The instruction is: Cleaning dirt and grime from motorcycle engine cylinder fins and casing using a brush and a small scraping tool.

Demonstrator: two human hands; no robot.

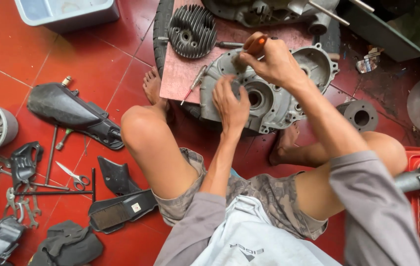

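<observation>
Engine crankcase half [274,96]: grey cast metal, lying open side up on a reddish board [180,74] over a tyre, on the red tiled floor [72,69] between the seated person's bare feet.

Right hand [274,61]: fingers clenched round the orange handle of a screwdriver [255,45], which is held steeply; its tip seems to meet the casing's upper left rim, though the hand hides the contact.

Left hand [230,101]: fingers spread and pressed flat on the casing's left edge, grasping nothing; it steadies the part.

Handling note, as a judgement: the tool wants to stay in line with whatever it engages, pushed straight down so it does not slip across the soft alloy; the bracing hand is best kept clear of the tip's path; the board should sit level so the casing does not rock.

Nearby: finned cylinder head [191,30] on the board's far end; a second screwdriver [193,83] lying just left of the casing; a short metal sleeve [361,116] to the right; scissors [74,176], spanners [20,204] and black plastic covers [72,116] spread over the floor to the left.
</observation>
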